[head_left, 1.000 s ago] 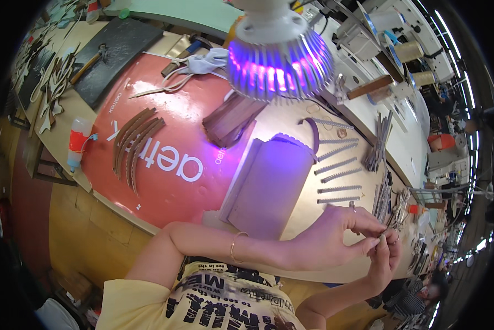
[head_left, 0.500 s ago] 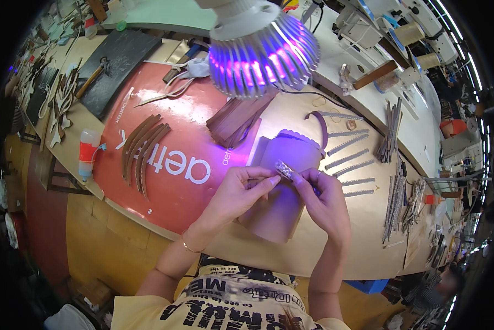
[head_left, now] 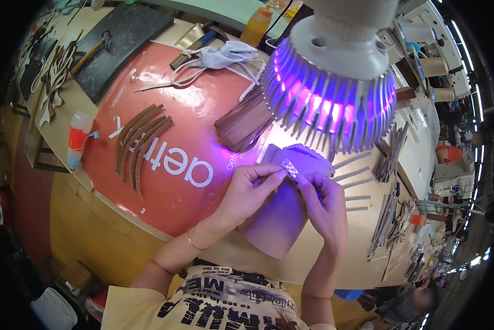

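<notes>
A short braided strip [head_left: 291, 169], shiny under the purple light, is held between my two hands. My left hand [head_left: 246, 193] pinches its upper left end between thumb and fingertips. At the lower right end, my right hand [head_left: 326, 209] grips it with thumb and forefinger. Directly beneath lies a tan curved piece [head_left: 280, 234], with a scalloped-edged piece [head_left: 307, 153] at its far end. To the right of it, several narrow braided strips [head_left: 358, 183] are laid out in a row, partly hidden by the lamp.
A finned lamp [head_left: 332, 93] glowing purple hangs over the far side of my hands. On the red sheet [head_left: 186, 214] are curved brown strips [head_left: 139, 144] and a brown stack [head_left: 242, 125]. Farther off are a hammer [head_left: 90, 54] on a black slab, a white mask [head_left: 225, 56] and a squeeze bottle [head_left: 79, 137].
The whole view has shifted, so the lamp appears farther right and larger, covering some strips. Both hands keep their pinch, and the braided strip is turned slightly steeper.
</notes>
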`<state>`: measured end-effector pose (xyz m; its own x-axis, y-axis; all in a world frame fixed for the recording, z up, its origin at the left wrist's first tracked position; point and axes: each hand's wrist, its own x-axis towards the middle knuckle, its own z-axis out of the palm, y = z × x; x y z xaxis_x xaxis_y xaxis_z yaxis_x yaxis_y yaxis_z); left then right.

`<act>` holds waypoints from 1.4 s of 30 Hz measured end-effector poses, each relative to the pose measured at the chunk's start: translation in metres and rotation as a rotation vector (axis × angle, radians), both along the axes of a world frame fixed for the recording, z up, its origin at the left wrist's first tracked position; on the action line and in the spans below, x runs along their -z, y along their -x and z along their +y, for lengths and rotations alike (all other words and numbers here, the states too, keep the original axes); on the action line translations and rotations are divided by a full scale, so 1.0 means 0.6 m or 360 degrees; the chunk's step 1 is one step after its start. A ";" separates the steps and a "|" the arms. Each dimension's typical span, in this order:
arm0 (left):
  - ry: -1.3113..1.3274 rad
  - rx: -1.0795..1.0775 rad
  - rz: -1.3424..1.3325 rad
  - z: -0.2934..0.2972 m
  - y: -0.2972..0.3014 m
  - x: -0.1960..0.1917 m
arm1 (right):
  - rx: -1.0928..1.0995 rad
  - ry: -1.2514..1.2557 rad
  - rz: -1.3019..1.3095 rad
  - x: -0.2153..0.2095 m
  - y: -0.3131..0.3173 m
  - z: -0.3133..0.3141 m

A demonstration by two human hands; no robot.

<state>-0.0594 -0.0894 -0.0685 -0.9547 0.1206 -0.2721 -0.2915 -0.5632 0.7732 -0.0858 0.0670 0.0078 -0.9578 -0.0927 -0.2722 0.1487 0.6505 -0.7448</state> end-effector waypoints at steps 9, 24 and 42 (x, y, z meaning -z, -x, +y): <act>0.0207 -0.0156 0.0145 0.009 0.005 -0.002 | 0.0088 0.0013 -0.0040 0.005 0.000 -0.002; 0.0314 -0.0236 0.0177 0.017 0.002 0.005 | 0.0154 0.0046 -0.0038 0.002 -0.003 -0.005; -0.0138 -0.0121 -0.0192 0.015 0.003 0.014 | 0.0267 0.0704 0.0104 -0.037 -0.020 0.032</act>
